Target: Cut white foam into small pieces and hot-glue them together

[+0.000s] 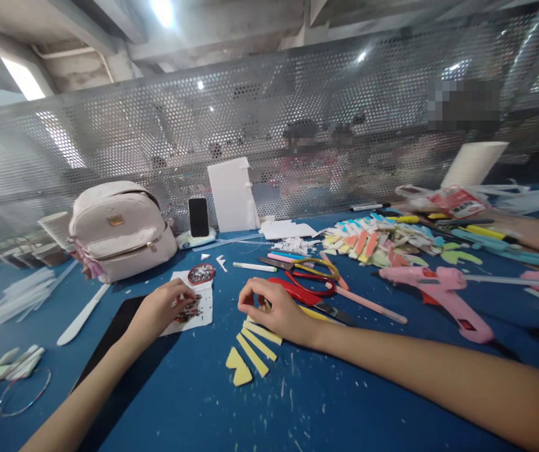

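A: Left hand lies palm-down, fingers curled, pinching small bits on the white card (left of centre on the bench).

B: Right hand is loosely cupped, gripping nothing, above the yellow strips, with red scissors just beyond.

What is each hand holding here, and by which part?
The left hand rests fingertips on small dark bits on a white sheet; whether it pinches one cannot be told. The right hand, fingers curled over yellow strips, shows no clear hold.
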The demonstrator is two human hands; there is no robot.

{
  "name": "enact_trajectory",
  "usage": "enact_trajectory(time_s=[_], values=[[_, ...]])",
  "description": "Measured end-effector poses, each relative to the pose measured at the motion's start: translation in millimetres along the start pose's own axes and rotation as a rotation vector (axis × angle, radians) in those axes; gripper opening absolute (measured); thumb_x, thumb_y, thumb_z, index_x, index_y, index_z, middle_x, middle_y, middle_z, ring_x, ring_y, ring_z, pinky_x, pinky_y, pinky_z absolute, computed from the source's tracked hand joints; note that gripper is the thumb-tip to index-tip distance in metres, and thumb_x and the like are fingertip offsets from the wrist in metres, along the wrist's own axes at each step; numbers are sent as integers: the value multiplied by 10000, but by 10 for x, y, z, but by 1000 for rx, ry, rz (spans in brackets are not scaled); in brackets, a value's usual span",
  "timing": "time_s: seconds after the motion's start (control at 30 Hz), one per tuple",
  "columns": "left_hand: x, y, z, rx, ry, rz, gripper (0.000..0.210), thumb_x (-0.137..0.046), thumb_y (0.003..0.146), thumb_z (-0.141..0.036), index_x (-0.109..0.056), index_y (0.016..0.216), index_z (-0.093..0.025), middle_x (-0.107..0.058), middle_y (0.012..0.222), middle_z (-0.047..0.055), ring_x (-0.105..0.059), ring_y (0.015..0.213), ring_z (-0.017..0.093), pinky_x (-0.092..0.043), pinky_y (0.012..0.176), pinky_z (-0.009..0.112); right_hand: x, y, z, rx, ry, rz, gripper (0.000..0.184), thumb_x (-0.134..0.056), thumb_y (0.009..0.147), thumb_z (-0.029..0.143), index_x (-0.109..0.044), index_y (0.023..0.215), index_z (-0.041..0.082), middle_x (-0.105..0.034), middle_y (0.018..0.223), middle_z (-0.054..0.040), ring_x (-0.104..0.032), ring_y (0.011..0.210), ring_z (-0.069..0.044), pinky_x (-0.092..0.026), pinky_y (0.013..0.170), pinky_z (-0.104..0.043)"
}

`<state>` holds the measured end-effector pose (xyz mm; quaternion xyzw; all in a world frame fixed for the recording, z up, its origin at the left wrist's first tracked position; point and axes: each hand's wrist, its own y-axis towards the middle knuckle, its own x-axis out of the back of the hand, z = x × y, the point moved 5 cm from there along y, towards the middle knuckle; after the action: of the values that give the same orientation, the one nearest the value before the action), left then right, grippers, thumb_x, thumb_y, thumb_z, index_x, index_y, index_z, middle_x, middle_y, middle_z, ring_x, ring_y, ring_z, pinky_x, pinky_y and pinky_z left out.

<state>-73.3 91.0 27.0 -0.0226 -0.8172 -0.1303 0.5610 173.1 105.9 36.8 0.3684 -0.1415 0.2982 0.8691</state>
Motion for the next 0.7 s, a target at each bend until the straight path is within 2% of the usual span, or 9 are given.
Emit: enact_trajectory(time_s=[0.33,0.7], values=[[1,-6,-55,-13,-1,-20,171,-552,873,-324,-706,866,-249,-687,908,32,-639,781,173,-478,742,254,-8,-3,-14,1,1,5,96,-610,913,202,-587,822,182,-600,810,1,-532,718,-124,-411,621,-226],[-58,-17,-56,-6,31,36,149,-497,899,-272,-637,882,-225,-633,933,31,-617,786,174,-451,720,263,-5,-9,-10,-6,-7,5,96,-611,913,206,-588,822,188,-599,810,-2,-535,730,-131,-409,623,-233]])
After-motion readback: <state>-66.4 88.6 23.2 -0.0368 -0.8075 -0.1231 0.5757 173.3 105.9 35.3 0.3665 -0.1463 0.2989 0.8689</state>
